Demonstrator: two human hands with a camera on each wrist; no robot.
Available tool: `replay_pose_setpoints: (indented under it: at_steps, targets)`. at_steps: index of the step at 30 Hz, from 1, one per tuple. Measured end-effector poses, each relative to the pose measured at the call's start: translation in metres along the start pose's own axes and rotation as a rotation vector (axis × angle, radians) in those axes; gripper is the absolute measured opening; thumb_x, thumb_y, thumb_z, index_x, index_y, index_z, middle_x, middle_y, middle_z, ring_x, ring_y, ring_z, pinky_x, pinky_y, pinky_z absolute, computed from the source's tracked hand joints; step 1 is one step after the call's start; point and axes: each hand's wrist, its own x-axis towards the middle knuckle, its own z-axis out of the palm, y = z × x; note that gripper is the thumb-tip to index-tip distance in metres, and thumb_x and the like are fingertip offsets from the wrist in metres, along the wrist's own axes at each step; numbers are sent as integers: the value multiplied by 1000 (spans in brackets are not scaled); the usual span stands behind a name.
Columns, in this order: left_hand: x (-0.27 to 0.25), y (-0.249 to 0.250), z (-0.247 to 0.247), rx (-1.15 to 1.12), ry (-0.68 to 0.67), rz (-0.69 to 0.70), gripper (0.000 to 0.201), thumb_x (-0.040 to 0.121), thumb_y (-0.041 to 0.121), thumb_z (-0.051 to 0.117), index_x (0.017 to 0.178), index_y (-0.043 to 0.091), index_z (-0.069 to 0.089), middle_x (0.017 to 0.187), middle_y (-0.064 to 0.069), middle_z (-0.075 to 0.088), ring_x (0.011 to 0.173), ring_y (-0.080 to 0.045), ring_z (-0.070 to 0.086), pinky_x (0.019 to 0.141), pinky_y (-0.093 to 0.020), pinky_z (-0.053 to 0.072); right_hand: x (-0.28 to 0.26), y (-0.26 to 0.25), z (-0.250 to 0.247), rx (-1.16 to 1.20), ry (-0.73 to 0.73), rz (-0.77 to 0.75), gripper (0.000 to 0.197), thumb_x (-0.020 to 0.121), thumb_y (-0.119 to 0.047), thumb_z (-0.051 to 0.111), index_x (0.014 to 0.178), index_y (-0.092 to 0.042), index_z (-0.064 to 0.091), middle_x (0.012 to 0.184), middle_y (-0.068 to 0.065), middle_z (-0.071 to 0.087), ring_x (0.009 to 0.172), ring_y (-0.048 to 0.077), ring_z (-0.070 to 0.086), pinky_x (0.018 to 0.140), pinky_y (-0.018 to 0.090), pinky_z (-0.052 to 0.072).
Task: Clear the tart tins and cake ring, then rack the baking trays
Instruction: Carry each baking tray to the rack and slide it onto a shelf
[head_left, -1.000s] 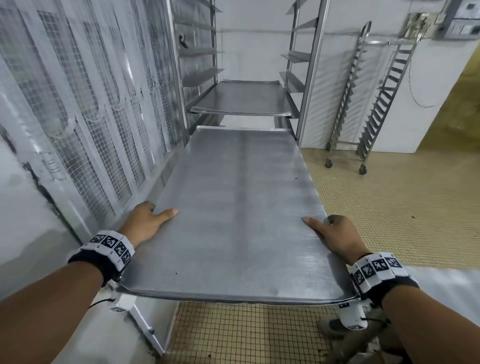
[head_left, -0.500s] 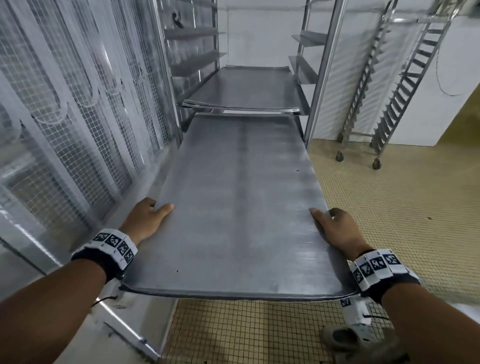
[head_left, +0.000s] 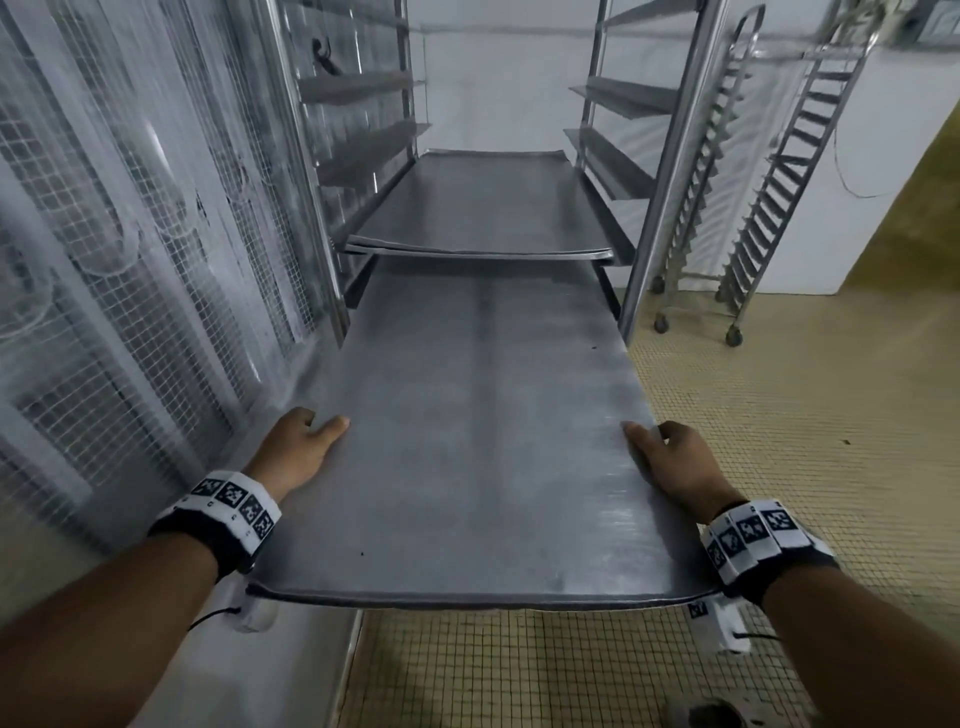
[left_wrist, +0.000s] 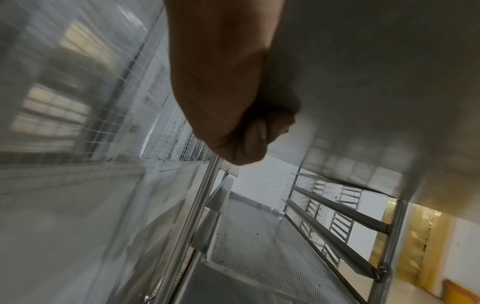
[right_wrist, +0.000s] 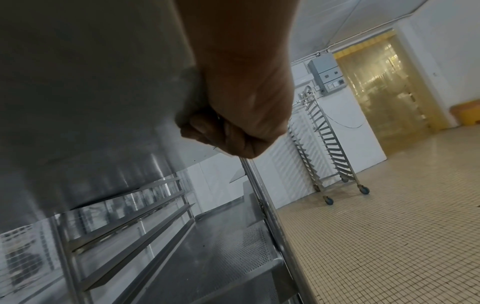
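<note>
I hold a large flat metal baking tray (head_left: 478, 415) level in front of me. My left hand (head_left: 298, 441) grips its left edge, thumb on top and fingers curled under, as the left wrist view shows from below (left_wrist: 249, 135). My right hand (head_left: 670, 457) grips the right edge the same way (right_wrist: 221, 131). The tray's far end sits between the uprights of the steel rack (head_left: 670, 156), just under another tray (head_left: 488, 208) that lies on the rack's runners. No tart tins or cake ring are in view.
A wire-mesh panel (head_left: 130, 234) runs close along the left. Angled runners (head_left: 618, 98) line both sides of the rack. A second, empty wheeled rack (head_left: 737, 197) stands at the back right by a white wall. Tiled floor (head_left: 779, 441) lies to the right.
The tray has moved forward, and its far end now passes under the racked tray and between the rack's uprights. Both hands keep the same grip on its edges.
</note>
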Motion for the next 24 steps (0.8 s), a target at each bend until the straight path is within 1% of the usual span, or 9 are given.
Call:
replay_pose_setpoints:
  at_steps: [3,5,7,11,14,16,20,22,24]
  targets:
    - [46,-21,0,-45,-4,21,92,71,85,58,117,5,65,111,-10,72,98,-29,69,90,-48,57,17,-9,9,-21,16,13,47,95,-53,59,81,-8,65,77,2,67,69,16,62,55,26,40]
    - [72,-26,2,-81,-31,45,94,66,89,57,112,8,67,105,-8,74,92,-27,71,86,-49,59,29,-12,15,-32,19,19,49,95,-55,57,84,-8,66,79,3,68,71,17,63,56,26,40]
    - [81,-12,2,-125,-34,55,82,69,81,63,110,9,67,103,-7,74,90,-25,72,85,-48,60,41,-15,20,-34,25,19,50,94,-57,57,84,-8,66,80,4,69,72,18,63,57,27,41]
    - [101,5,7,-128,-34,59,51,90,53,68,110,6,62,103,-7,71,91,-25,70,85,-44,59,60,-24,25,-33,41,17,49,95,-55,57,85,-7,66,81,4,68,72,18,62,57,27,40]
    - [116,16,12,-118,-37,74,36,95,43,66,105,9,58,97,-1,65,92,-25,66,82,-37,53,76,-26,27,-42,50,29,50,95,-55,57,86,-7,66,83,6,68,76,23,63,67,34,45]
    - [128,19,15,-117,-41,89,37,95,42,66,104,6,62,95,-4,68,90,-27,68,78,-35,52,89,-27,27,-54,54,36,51,94,-56,57,88,-6,67,86,8,69,80,28,64,74,37,47]
    - [152,27,15,-106,-70,106,42,94,47,64,107,7,69,94,-4,74,82,-20,71,66,-29,54,111,-37,22,-100,32,45,53,96,-54,55,92,-2,66,90,13,66,77,27,60,74,35,41]
    - [161,33,16,-116,-74,122,39,96,44,64,112,9,68,95,-1,72,82,-16,69,64,-26,51,122,-42,21,-138,9,58,55,97,-54,53,95,-1,65,92,14,64,80,29,58,75,34,40]
    - [168,39,16,-90,-67,136,37,97,43,62,113,10,68,96,0,71,85,-17,68,66,-26,49,134,-44,22,-143,-1,68,56,97,-55,53,99,-1,66,95,15,65,85,30,59,77,34,41]
